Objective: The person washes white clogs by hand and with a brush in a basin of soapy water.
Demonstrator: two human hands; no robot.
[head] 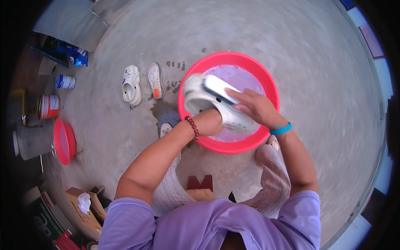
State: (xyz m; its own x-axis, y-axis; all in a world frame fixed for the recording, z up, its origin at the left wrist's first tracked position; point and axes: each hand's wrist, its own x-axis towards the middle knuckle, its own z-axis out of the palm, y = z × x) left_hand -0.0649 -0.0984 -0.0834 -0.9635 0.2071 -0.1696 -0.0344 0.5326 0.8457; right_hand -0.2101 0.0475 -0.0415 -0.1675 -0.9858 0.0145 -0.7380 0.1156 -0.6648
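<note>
A white clog is held above a red plastic basin of soapy water. My left hand, with a beaded bracelet at the wrist, reaches into the clog's opening and holds it; its fingers are mostly hidden inside. In my right hand is a white-backed scrubbing brush. Its dark bristle side lies against the clog's upper surface. Blur softens the brush and part of the clog.
To the left on the concrete floor stand another white clog and a shoe with its sole showing. Wet patches lie beside the basin. Further left are a second red basin, paint cans and cardboard boxes.
</note>
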